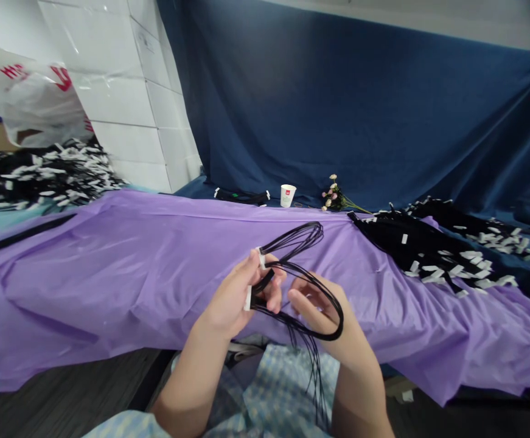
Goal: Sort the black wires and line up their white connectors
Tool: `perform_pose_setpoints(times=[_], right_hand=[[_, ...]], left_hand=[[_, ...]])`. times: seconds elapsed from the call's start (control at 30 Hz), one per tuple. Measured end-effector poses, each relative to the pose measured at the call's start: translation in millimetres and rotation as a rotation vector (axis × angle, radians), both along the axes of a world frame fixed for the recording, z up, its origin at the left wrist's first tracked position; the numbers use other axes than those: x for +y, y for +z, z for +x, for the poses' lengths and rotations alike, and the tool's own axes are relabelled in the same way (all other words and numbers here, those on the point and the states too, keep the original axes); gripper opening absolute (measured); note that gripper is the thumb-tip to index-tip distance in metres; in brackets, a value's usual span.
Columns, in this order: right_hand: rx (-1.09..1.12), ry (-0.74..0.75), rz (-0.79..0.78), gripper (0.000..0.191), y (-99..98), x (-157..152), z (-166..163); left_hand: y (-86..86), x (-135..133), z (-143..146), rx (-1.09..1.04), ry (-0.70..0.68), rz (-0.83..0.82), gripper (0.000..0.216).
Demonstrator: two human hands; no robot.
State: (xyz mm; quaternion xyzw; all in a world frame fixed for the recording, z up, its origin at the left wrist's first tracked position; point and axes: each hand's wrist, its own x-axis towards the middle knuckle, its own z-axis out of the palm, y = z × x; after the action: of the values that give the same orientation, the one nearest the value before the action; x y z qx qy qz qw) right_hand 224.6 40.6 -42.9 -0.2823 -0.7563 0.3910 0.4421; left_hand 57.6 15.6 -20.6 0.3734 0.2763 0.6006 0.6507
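Observation:
My left hand (230,298) is closed around a black wire harness (339,316) above the front part of the purple cloth. Two white connectors, an upper one (261,258) and a lower one (248,298), sit at its thumb and palm. From them thin black wires bend into a small upper loop and a larger one that crosses over my right hand (310,311). The fingers of that hand are curled close to the thumb, beside the wires; what lies between them is hidden. Loose strands (314,365) hang down over the lap.
A purple cloth (155,274) covers the table. Black harnesses with white connectors lie in a pile (50,173) at left and in bundles (429,246) at right. Along the back stand a paper cup (287,195), a flower sprig (333,196) and another harness (241,196), before a blue curtain (338,103).

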Motion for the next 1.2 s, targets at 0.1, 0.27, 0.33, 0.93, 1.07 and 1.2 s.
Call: perform_pose_setpoints(times=[0.1,0.27,0.33,0.93,1.07,1.2], right_hand=[[-0.021,0.040,0.034,0.016,0.3,-1.7,-5.9],[0.013,0.023,0.176,0.008,-8.3,1.2,-12.7],[0.044,0.062,0.210,0.010,-10.1,2.0,-13.6],[-0.192,-0.251,0.531,0.015,-12.3,-11.5,-35.3],[-0.188,-0.327,0.572,0.013,-11.3,-11.6,-38.2],[0.014,-0.027,0.164,0.009,-5.5,-8.0,-25.0]], left_hand=[[2.3,-2.0,2.5,-0.034,0.156,0.035,0.047],[2.5,-4.5,2.9,0.019,0.284,0.067,0.049],[2.3,-5.2,3.3,0.041,0.272,0.049,0.051],[-2.0,-0.1,7.5,0.063,0.358,0.008,0.057],[1.3,0.2,6.7,0.004,0.316,0.012,0.056],[-0.6,1.7,3.5,-0.033,0.258,0.053,0.047]])
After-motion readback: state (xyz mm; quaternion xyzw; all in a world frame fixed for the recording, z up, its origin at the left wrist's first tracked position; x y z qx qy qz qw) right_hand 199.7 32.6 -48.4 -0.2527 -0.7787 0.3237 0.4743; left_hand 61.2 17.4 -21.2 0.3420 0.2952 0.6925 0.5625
